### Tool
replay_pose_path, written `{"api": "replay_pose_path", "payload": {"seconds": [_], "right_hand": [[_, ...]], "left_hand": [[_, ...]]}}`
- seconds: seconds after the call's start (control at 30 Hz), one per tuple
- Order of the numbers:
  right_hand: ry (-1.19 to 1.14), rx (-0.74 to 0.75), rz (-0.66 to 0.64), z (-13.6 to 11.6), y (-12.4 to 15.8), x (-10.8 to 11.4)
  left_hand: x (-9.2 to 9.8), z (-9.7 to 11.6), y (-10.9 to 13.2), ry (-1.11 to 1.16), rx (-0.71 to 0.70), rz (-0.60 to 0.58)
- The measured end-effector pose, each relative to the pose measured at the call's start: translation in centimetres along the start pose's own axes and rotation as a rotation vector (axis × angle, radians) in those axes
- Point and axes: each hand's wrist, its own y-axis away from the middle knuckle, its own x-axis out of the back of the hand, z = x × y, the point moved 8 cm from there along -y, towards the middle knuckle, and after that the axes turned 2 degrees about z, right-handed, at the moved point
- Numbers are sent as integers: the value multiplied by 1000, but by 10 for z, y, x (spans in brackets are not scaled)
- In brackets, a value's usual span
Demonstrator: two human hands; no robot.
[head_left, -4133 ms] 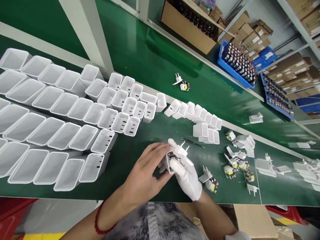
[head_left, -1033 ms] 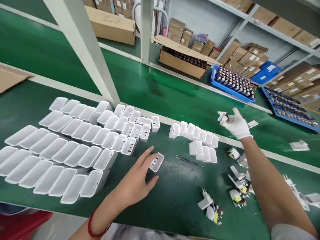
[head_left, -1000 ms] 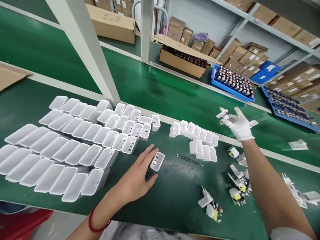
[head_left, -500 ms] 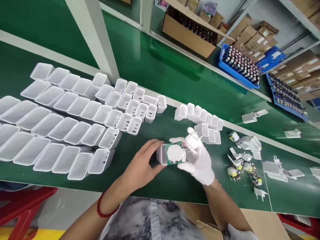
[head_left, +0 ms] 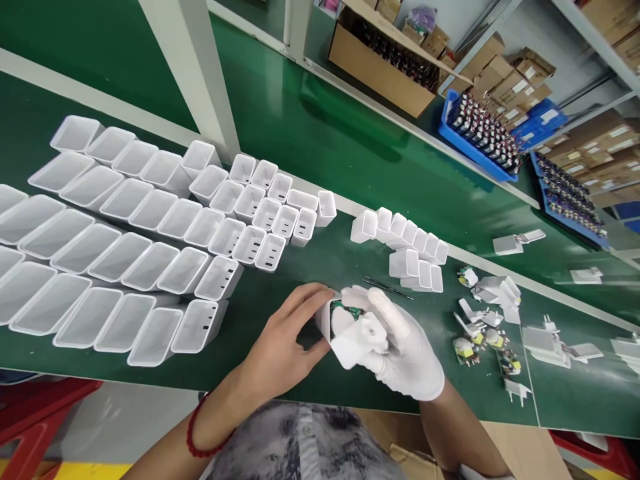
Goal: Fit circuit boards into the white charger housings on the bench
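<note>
My bare left hand (head_left: 285, 340) grips a white charger shell (head_left: 326, 319) near the front edge of the green bench. My right hand (head_left: 400, 347), in a white glove, holds a white plug cap (head_left: 357, 343) joined to a green circuit board (head_left: 350, 312); the board sits in the mouth of the shell. Both hands meet over the bench in front of me. A red cord circles my left wrist.
Rows of empty white shells (head_left: 125, 227) cover the bench to the left, with a smaller cluster (head_left: 410, 243) behind my hands. Black tweezers (head_left: 387, 288) lie beside them. Loose boards and plug caps (head_left: 483, 320) lie at right. Blue trays (head_left: 480, 130) and cardboard boxes (head_left: 380, 53) stand beyond.
My right hand reached far right, brought back a plug cap with its board, and joined the left hand. The board has gone deeper into the shell since half a second ago.
</note>
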Motion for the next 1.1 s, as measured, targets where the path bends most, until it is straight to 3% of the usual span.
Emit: {"api": "replay_pose_path", "payload": {"seconds": [0.2,0.4,0.6,0.83,1.1], "right_hand": [[76,131,13,-20,-6,8],[173,93,-23,-22,-10,10],[150,23,-10,-18,-10,14],[327,143,61,-27,-5,13],[276,91,48,-24,-8,13]], "left_hand": [[-2,-1,-1,-13,10,-20],[-4,2,-4,-57,-13,-61],[-8,-6,-7,11,63,-115],[-11,-13,-9,104,137,-159],[-10,-13,-8,127,141,-142]]}}
